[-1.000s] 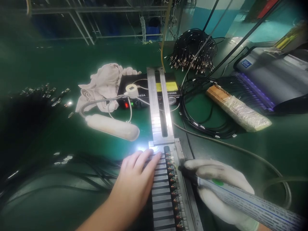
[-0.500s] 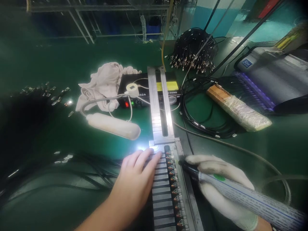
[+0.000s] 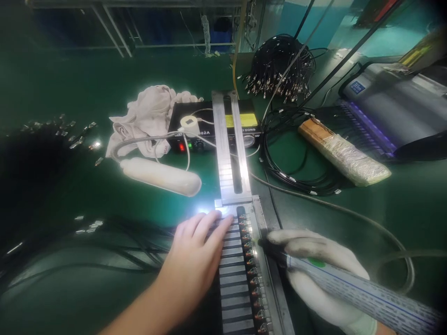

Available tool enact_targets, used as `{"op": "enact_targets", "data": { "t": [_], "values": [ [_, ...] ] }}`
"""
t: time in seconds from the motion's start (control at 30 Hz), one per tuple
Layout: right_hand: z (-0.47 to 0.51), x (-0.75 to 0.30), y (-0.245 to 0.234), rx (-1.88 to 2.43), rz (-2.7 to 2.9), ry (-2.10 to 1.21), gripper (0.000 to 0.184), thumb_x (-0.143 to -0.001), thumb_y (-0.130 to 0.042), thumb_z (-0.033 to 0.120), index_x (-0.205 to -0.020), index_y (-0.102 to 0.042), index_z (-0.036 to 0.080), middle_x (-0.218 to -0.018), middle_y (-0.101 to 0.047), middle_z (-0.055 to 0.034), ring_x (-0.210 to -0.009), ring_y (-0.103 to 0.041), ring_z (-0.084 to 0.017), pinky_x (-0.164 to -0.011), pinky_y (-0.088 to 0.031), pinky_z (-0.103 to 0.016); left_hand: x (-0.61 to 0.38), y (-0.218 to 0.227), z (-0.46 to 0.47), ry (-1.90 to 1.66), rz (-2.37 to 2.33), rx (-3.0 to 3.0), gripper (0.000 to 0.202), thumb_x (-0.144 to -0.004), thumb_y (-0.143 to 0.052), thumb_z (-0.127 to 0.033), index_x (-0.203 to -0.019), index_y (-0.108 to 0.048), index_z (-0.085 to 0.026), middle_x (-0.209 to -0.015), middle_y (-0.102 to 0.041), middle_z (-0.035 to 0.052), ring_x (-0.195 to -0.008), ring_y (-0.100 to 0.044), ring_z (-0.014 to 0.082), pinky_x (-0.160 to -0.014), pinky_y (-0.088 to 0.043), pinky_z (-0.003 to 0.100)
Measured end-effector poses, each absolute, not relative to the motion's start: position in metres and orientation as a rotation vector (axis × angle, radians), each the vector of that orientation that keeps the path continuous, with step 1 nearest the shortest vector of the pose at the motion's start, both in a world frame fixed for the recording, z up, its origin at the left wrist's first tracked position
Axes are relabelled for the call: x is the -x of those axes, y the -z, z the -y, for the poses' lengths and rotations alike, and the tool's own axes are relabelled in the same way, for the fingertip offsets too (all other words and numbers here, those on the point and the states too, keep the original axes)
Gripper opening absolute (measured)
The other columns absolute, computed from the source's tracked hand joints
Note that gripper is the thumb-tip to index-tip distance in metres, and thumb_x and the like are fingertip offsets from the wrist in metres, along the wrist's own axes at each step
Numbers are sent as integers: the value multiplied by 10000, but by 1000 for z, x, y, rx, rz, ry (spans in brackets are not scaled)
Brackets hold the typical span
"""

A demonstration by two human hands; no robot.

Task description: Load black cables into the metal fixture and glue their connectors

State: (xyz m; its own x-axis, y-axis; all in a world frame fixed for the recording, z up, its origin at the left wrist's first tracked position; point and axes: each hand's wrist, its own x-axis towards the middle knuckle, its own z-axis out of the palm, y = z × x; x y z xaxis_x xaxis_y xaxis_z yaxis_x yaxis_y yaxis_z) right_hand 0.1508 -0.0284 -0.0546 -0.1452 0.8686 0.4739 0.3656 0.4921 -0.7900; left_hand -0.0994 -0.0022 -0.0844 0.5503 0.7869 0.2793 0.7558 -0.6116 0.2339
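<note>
My bare left hand point(image 3: 195, 258) lies flat, fingers stretched out, on the left side of a long metal fixture point(image 3: 237, 279) that holds a row of several small cable connectors point(image 3: 252, 270). My right hand point(image 3: 314, 274), in a white glove, grips a pen-like tool point(image 3: 349, 288) with a striped grey sleeve and a green dot. The tool's dark tip touches the fixture's right rail beside the connectors. A small white lamp point(image 3: 162, 177) on a flexible neck shines on the fixture's far end.
A metal rail point(image 3: 230, 149) runs away from the fixture over a black controller box point(image 3: 206, 128). A crumpled cloth point(image 3: 146, 116) lies at the back left. Black cable bundles point(image 3: 279, 70), a wrapped block point(image 3: 344, 156) and a grey machine point(image 3: 394, 111) stand to the right. Loose connectors point(image 3: 70, 135) lie far left.
The view has shifted slightly, so everything sits a little higher in the picture. Both hands keep their places on the fixture; the tool tip stays beside the connector row.
</note>
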Motion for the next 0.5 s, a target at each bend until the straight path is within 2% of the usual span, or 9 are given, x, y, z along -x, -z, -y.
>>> {"op": "enact_targets", "data": {
  "t": [0.5],
  "values": [
    [29, -152, 53, 1042, 1764, -644, 242, -776, -682, 100, -993, -658, 204, -1053, -742, -99, -917, -738, -271, -790, -649, -390, 101, 84, 3, -548, -1349, -2675, 454, -978, -369, -119, -1412, -463, -218, -1346, -545, 105, -1186, -494, 286, -932, -448, 463]
  ]
}}
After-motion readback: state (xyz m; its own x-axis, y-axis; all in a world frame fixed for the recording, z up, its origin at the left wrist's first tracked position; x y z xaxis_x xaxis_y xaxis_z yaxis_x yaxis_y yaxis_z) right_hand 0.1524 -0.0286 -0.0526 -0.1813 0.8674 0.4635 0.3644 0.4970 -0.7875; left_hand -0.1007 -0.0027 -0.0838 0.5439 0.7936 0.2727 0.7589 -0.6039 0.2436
